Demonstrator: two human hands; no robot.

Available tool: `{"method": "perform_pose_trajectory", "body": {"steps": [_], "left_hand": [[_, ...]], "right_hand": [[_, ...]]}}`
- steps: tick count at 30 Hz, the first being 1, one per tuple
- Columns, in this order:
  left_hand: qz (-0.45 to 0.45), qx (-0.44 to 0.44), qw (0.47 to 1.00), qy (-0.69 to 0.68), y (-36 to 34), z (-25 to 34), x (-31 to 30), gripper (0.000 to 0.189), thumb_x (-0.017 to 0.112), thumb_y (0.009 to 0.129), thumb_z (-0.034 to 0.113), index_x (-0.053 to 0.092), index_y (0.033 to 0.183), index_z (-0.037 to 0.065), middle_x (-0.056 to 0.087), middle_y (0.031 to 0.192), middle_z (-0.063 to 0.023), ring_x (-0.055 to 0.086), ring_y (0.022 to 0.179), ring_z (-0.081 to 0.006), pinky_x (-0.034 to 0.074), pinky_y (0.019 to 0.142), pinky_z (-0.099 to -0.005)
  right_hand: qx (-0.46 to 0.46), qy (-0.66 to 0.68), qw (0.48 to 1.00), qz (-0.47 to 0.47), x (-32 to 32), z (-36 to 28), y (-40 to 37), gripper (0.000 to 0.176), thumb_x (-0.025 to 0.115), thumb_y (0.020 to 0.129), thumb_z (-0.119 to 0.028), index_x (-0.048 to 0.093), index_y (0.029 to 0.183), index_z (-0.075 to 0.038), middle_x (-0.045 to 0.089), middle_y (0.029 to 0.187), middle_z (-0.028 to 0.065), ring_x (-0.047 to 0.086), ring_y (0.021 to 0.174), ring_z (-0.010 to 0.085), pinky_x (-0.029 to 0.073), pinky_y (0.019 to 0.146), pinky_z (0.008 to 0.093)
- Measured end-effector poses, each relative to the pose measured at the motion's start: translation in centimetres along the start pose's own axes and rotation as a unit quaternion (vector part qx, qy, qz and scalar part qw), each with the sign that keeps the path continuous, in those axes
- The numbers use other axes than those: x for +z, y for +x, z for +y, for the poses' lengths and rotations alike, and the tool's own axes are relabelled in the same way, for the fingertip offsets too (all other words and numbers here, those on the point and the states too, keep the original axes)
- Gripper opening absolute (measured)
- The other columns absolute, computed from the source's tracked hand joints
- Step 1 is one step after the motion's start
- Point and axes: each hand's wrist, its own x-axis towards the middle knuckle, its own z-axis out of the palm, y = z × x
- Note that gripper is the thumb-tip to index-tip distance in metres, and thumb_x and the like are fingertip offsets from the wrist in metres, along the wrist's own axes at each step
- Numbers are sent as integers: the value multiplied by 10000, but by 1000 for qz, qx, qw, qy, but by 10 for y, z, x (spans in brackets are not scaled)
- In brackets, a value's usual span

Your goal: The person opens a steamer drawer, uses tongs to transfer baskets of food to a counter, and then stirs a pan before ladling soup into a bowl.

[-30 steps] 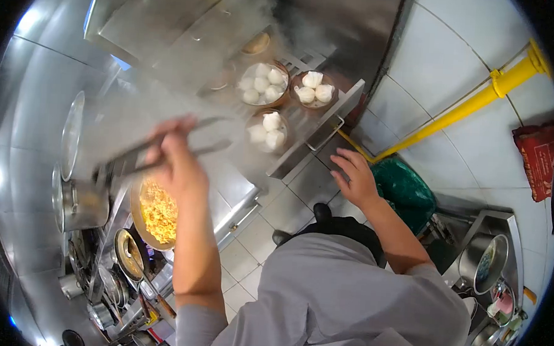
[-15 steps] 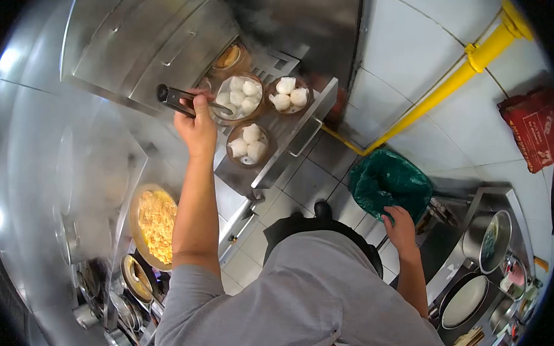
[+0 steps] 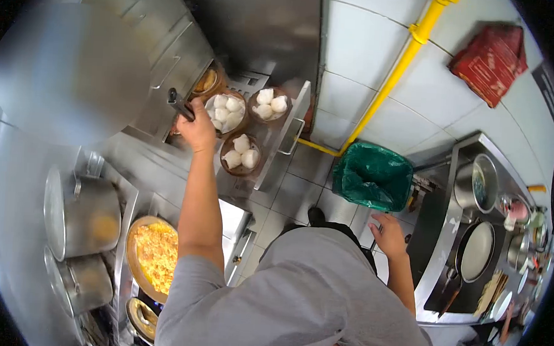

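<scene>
My left hand [image 3: 198,130] is closed around dark-handled tongs [image 3: 180,104] over the pulled-out steamer drawer [image 3: 286,133]. The tongs' tips are mostly hidden behind the hand. Beside them sits a round steamer basket [image 3: 244,122] with several white buns [image 3: 233,105]. Two smaller baskets hold white buns too: one farther back [image 3: 255,109] and one closer to me [image 3: 226,164]. A basket with something golden brown [image 3: 206,80] is partly inside the cabinet. My right hand [image 3: 389,235] hangs empty at my side, fingers loosely bent and apart, near the green-lined bin [image 3: 371,178].
A wide pan of orange-yellow food [image 3: 154,254] lies left of my arm, by large steel pots [image 3: 90,219]. On the right, a counter bears a frying pan [image 3: 477,252] and a steel pot [image 3: 477,183]. A yellow pipe [image 3: 391,85] runs down the tiled wall.
The view has shifted, so the drawer and baskets appear farther left. My left hand still grips the tongs, their handle now angled more steeply. Steam over the left-hand pots has thinned.
</scene>
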Motion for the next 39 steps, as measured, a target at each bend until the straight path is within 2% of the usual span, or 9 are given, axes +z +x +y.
{"method": "perform_pose_trajectory", "body": {"steps": [7,12,14,18,22,26,28,30,39], "left_hand": [[-31,29,995,-93,8,50,-15,396,725,945,328,611,730,15,559,618,18,487,572,-77,371,522,-267],[-41,36,985,-163,18,89,-29,266,757,917,207,638,825,-13,621,732,-14,561,676,-80,454,599,-238],[-72,95,991,-61,32,97,-45,265,746,928,227,646,843,-3,652,795,-40,608,761,-110,493,669,-262],[-89,44,994,-40,15,147,-54,428,606,1012,369,657,801,0,678,824,-113,614,720,-181,516,681,-333],[-344,81,894,-276,-4,175,-25,440,599,1011,406,526,747,62,456,653,-15,444,594,-141,441,590,-314],[-474,88,801,-356,-134,265,23,447,593,995,449,455,763,94,346,615,5,335,553,-120,359,544,-292],[-622,7,662,-419,-209,297,53,490,585,959,540,434,778,111,343,598,11,334,534,-115,373,545,-298],[-659,-29,575,-484,-303,335,85,368,602,948,319,393,731,107,336,561,-19,350,479,-147,382,521,-317],[-762,-107,431,-471,-729,486,211,445,601,997,445,400,766,122,322,577,19,335,485,-116,368,506,-309]], "right_hand": [[93,4,991,96,26,0,-121,256,720,863,-191,706,1049,-16,694,1034,189,645,989,388,517,866,440],[172,-4,973,156,53,-8,-201,202,740,854,-170,728,999,-30,709,1018,186,658,989,384,533,872,435],[166,-19,967,192,49,-30,-219,175,729,861,-179,735,986,-57,719,1015,159,673,959,362,541,854,429],[127,-27,976,174,40,-32,-249,152,706,872,-196,727,939,-61,692,898,135,656,869,353,533,756,454],[65,-41,969,237,12,-19,-266,122,671,902,-196,698,928,-80,649,840,104,638,815,329,523,723,448],[55,-40,941,332,-20,-4,-306,120,664,910,-205,686,926,-88,640,833,89,637,812,318,523,723,432],[69,-41,929,361,-33,10,-339,114,666,909,-198,692,939,-91,644,832,83,636,814,314,524,737,427],[100,-38,916,387,-39,33,-388,110,670,905,-194,696,934,-91,652,833,83,640,815,311,525,743,426],[469,-43,775,423,-2,141,-689,136,701,872,-196,726,887,-64,698,869,126,663,856,341,535,753,442]]}}
